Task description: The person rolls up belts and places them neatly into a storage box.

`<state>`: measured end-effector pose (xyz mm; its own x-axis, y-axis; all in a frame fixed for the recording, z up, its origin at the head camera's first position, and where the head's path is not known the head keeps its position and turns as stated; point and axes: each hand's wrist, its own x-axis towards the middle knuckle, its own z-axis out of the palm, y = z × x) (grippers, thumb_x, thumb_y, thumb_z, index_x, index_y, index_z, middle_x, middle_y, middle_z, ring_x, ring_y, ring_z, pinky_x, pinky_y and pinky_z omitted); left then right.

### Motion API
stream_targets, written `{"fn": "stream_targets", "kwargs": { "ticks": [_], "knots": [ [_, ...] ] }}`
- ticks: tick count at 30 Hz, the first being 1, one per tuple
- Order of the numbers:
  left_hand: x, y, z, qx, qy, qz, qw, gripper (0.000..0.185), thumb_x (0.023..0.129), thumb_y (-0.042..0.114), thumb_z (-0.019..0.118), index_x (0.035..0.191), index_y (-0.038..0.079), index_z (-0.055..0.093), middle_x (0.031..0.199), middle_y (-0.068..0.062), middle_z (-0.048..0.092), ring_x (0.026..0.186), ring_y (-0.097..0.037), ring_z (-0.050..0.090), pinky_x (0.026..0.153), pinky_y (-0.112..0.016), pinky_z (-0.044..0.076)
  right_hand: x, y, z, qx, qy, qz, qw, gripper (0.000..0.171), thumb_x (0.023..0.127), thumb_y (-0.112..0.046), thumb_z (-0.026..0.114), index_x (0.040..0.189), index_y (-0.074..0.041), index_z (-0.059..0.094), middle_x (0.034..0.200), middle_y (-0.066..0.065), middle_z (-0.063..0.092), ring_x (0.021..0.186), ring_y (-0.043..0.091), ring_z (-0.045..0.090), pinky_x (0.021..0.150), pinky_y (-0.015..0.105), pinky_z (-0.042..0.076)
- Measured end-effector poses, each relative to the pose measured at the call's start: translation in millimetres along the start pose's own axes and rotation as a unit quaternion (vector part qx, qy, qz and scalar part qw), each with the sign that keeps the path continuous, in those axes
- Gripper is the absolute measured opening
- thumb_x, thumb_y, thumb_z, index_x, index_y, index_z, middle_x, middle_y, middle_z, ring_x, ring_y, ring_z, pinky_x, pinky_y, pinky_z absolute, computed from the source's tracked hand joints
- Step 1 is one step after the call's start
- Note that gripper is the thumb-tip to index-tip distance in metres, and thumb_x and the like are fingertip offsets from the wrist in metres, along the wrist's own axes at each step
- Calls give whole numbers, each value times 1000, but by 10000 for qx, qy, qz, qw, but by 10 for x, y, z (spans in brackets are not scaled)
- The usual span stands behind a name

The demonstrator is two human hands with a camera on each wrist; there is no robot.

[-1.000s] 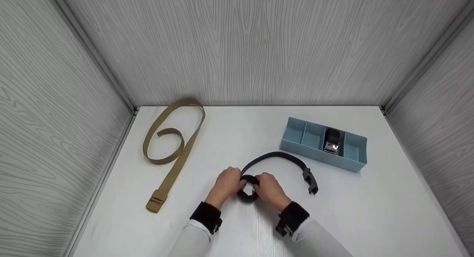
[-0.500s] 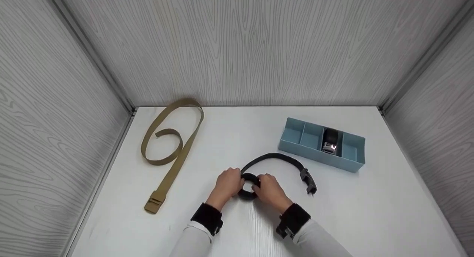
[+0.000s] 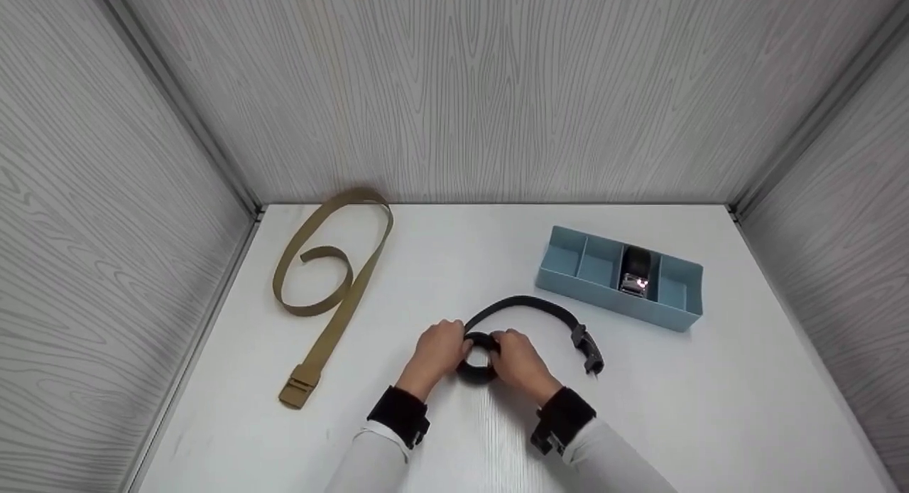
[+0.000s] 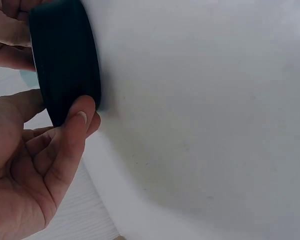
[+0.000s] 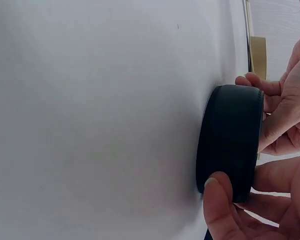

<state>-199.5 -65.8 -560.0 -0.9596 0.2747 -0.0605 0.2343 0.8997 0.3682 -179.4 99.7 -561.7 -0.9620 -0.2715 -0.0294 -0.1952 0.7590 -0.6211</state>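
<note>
I see left hand (image 3: 439, 347) and right hand (image 3: 520, 359) both pinching the coil of a partly rolled black belt (image 3: 476, 376), well apart from the surface's (image 3: 710, 408) back edge; tan webbing belt (image 3: 341, 321) near back-left corner; blue divided tray (image 3: 603, 296) near back-right corner, buckled roll (image 3: 635, 269) inside

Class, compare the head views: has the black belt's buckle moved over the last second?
Yes: the black belt's buckle has shifted slightly left, toward the right hand, judged against the blue divided tray.
</note>
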Motion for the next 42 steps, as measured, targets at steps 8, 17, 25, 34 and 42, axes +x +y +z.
{"fn": "stream_targets", "kwargs": {
  "ticks": [8,17,25,34,42],
  "knots": [
    [6,63,3,251,-38,-214,9994,19,91,19,66,85,1,64,79,-14,66,72,-30,66,62,-42,52,-64,0,12,253,404,471,9978,19,87,-4,66,102,6,65,92,15,63,90,30,61,80,44,49],
    [7,48,-12,243,-172,-91,9995,18,91,17,67,82,1,66,74,-11,65,67,-23,63,61,-38,50,22,42,1,45,303,-206,9993,23,85,3,61,107,2,70,92,13,65,90,28,63,81,43,50],
    [-17,54,15,305,-73,-205,9993,14,87,14,66,80,1,67,75,-13,65,68,-27,65,60,-40,52,-52,40,-4,443,120,267,9986,32,88,-14,71,108,10,63,90,14,61,86,27,59,80,42,49],
    [-34,37,-33,-38,-247,-154,9996,18,90,16,65,81,1,63,74,-11,64,65,-24,61,61,-40,50,-25,-7,11,318,282,155,9990,17,82,-5,69,96,3,68,84,11,60,79,23,56,75,39,48],
    [-65,-9,-25,-90,-331,-232,9991,21,95,21,60,86,2,63,75,-11,63,66,-24,61,60,-40,49,7,19,-2,419,213,0,9989,23,83,-4,71,105,4,69,94,14,69,87,25,64,77,40,51]
  ]
}}
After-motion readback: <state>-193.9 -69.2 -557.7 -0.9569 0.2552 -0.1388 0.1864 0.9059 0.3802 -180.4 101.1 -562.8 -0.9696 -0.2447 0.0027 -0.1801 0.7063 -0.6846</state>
